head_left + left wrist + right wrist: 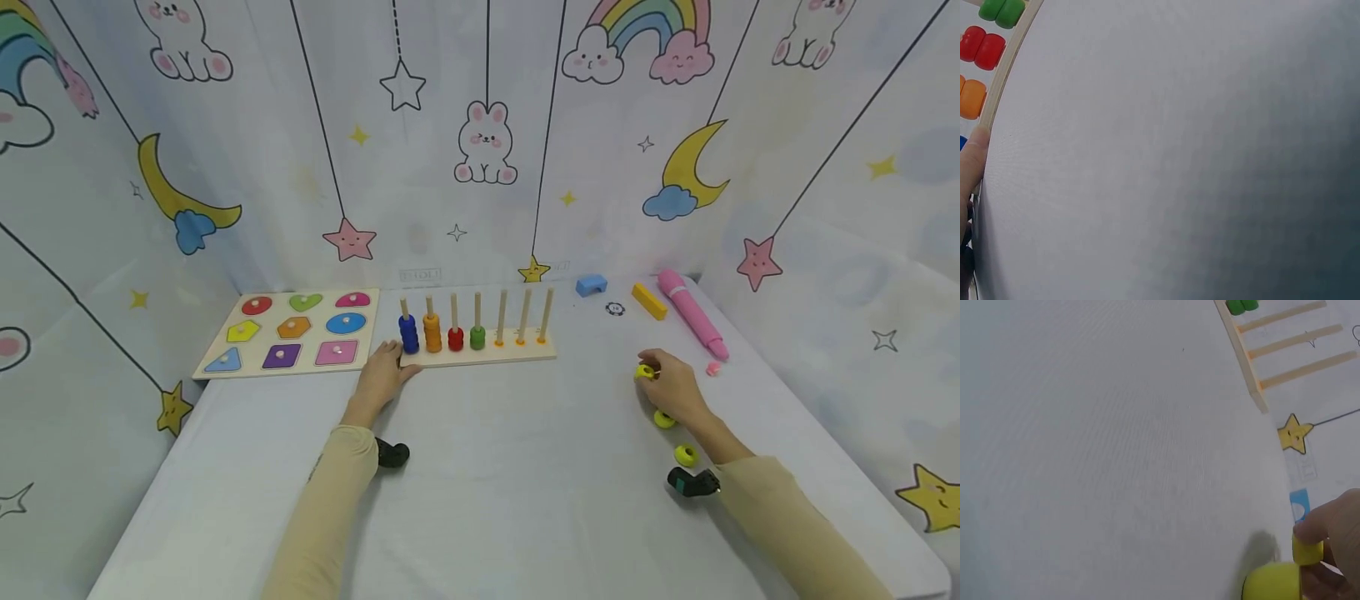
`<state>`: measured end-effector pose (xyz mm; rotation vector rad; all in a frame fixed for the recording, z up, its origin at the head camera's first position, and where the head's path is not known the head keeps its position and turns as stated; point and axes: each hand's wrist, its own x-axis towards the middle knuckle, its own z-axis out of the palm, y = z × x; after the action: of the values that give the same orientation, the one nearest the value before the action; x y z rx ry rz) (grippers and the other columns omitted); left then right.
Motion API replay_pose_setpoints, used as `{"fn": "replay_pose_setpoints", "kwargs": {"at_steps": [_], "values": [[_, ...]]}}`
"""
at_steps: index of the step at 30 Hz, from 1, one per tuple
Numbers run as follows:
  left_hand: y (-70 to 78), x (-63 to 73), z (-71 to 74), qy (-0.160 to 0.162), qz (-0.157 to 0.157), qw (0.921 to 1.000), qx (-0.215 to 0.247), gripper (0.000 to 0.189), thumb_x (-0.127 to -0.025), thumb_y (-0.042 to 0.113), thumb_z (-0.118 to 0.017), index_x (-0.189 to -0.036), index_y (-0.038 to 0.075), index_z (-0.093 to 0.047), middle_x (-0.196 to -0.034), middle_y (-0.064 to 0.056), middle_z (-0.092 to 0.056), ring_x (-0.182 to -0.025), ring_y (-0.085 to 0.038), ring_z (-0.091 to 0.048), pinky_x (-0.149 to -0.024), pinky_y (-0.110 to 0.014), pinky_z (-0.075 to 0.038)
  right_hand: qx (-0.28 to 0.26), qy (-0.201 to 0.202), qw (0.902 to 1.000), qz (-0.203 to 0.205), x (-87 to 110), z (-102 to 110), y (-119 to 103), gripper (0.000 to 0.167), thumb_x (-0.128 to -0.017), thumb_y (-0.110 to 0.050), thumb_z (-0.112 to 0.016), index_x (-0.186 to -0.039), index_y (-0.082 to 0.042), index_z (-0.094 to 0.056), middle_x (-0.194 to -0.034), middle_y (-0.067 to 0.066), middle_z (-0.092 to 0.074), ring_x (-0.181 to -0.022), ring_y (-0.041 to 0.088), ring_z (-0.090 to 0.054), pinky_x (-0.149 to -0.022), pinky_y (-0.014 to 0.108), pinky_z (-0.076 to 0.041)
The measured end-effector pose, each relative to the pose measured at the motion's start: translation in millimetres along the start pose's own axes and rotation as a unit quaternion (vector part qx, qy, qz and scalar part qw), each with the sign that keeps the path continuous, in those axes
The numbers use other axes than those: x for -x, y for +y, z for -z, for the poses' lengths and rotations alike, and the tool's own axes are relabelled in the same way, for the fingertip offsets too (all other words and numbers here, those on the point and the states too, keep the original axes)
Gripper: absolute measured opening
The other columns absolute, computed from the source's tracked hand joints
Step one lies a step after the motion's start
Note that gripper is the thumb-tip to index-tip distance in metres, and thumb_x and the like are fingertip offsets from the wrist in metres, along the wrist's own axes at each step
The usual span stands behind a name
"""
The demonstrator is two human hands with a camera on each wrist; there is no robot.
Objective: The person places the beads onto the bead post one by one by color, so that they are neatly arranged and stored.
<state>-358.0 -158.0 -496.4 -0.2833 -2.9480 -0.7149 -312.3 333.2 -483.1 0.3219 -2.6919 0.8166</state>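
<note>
My left hand (pixel 381 375) holds the left end of a wooden peg stacker (pixel 480 359), thumb along its front edge, as the left wrist view also shows. Its pegs carry stacked blue beads (pixel 408 334), orange beads (pixel 432 332), red beads (pixel 455 339) and green beads (pixel 477 337). The three right-hand pegs (pixel 523 321) stand bare. Over at the right, my right hand (pixel 672 387) pinches a yellow bead (pixel 1307 551) between thumb and fingers. Two more yellow beads (pixel 686 455) lie on the table near that wrist.
A shape puzzle board (pixel 255 332) lies left of the stacker. Toward the back right are a blue block (pixel 592 285), a round black-and-white piece (pixel 615 308), a yellow block (pixel 649 302), a pink marker-like stick (pixel 692 312) and a small pink piece (pixel 713 368). A patterned cloth hangs behind.
</note>
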Motion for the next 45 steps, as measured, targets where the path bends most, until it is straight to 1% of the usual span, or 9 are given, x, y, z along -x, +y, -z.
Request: {"fn": "replay_pose_setpoints", "kwargs": {"at_steps": [5,12,15,20,25,30,34,41,45], "values": [[-0.1,0.2,-0.1,0.004,-0.002,1.0000,-0.001,0.070,-0.092,0.038,-0.060,-0.137,-0.011,-0.039,-0.141,-0.028,-0.038,-0.134,-0.041,-0.029,-0.111,-0.049,-0.024,-0.045,0.001,0.9983,0.036,-13.7,-11,-20,0.035,-0.084,0.005,-0.062,-0.118,0.010,-0.055,-0.106,0.023,-0.062,-0.096,0.034,-0.058,-0.085,0.050,-0.051],[-0.7,-0.2,-1.3,-0.002,0.006,1.0000,0.001,0.071,-0.093,0.039,-0.059,-0.138,-0.010,-0.038,-0.143,-0.027,-0.037,-0.136,-0.040,-0.027,-0.111,-0.049,-0.024,-0.081,0.011,0.9924,0.092,-36.3,-34,-62,0.035,-0.083,0.006,-0.065,-0.117,0.008,-0.056,-0.106,0.019,-0.061,-0.094,0.028,-0.059,-0.083,0.043,-0.053],[-0.7,-0.9,-1.7,-0.004,0.008,1.0000,0.000,0.071,-0.092,0.039,-0.059,-0.138,-0.010,-0.038,-0.143,-0.027,-0.037,-0.136,-0.040,-0.027,-0.111,-0.048,-0.024,-0.093,0.025,0.9866,0.132,-47.8,-43,-83,0.035,-0.081,0.006,-0.067,-0.115,0.007,-0.057,-0.105,0.017,-0.062,-0.094,0.026,-0.060,-0.081,0.039,-0.055],[-0.8,-1.5,-1.1,-0.005,0.009,0.9999,-0.005,0.071,-0.093,0.039,-0.059,-0.138,-0.011,-0.038,-0.143,-0.027,-0.036,-0.136,-0.040,-0.026,-0.111,-0.049,-0.023,-0.097,0.051,0.9734,0.201,-67.9,-55,-115,0.035,-0.078,0.008,-0.069,-0.111,0.006,-0.058,-0.103,0.014,-0.063,-0.094,0.024,-0.061,-0.079,0.032,-0.055],[-0.4,-1.2,-1.2,-0.008,0.008,0.9999,-0.008,0.071,-0.093,0.039,-0.059,-0.139,-0.010,-0.037,-0.143,-0.027,-0.036,-0.136,-0.040,-0.026,-0.111,-0.048,-0.023,-0.095,0.072,0.9634,0.240,-88.4,-59,-145,0.035,-0.078,0.009,-0.068,-0.111,0.006,-0.058,-0.103,0.015,-0.063,-0.095,0.025,-0.061,-0.080,0.030,-0.055],[1.5,-0.4,-0.2,-0.006,0.005,0.9999,-0.007,0.071,-0.093,0.039,-0.059,-0.138,-0.011,-0.037,-0.143,-0.028,-0.036,-0.136,-0.041,-0.026,-0.111,-0.049,-0.023,-0.102,0.083,0.9610,0.243,-108.3,-61,-167,0.034,-0.081,0.007,-0.067,-0.114,0.008,-0.057,-0.106,0.015,-0.062,-0.097,0.023,-0.061,-0.082,0.028,-0.054],[3.1,1.2,1.3,-0.004,0.005,1.0000,-0.003,0.070,-0.093,0.038,-0.059,-0.138,-0.011,-0.037,-0.143,-0.028,-0.036,-0.136,-0.041,-0.026,-0.111,-0.049,-0.023,-0.105,0.080,0.9635,0.233,-120.7,-62,-178,0.033,-0.082,0.007,-0.065,-0.114,0.009,-0.057,-0.107,0.017,-0.061,-0.097,0.025,-0.061,-0.083,0.030,-0.054],[3.6,2.4,0.9,-0.006,0.010,0.9999,-0.001,0.070,-0.093,0.039,-0.058,-0.139,-0.011,-0.037,-0.143,-0.028,-0.035,-0.136,-0.040,-0.026,-0.112,-0.048,-0.022,-0.094,0.066,0.9707,0.211,-136.9,-68,-181,0.033,-0.084,0.007,-0.064,-0.116,0.008,-0.056,-0.111,0.018,-0.061,-0.100,0.026,-0.060,-0.085,0.028,-0.052],[2.4,1.5,-0.1,-0.005,0.012,0.9999,-0.005,0.070,-0.093,0.039,-0.058,-0.139,-0.010,-0.037,-0.144,-0.027,-0.035,-0.136,-0.040,-0.025,-0.112,-0.049,-0.022,-0.096,0.045,0.9731,0.205,-142.3,-69,-183,0.034,-0.085,0.005,-0.063,-0.118,0.004,-0.055,-0.110,0.015,-0.061,-0.101,0.023,-0.059,-0.087,0.025,-0.051]]}}
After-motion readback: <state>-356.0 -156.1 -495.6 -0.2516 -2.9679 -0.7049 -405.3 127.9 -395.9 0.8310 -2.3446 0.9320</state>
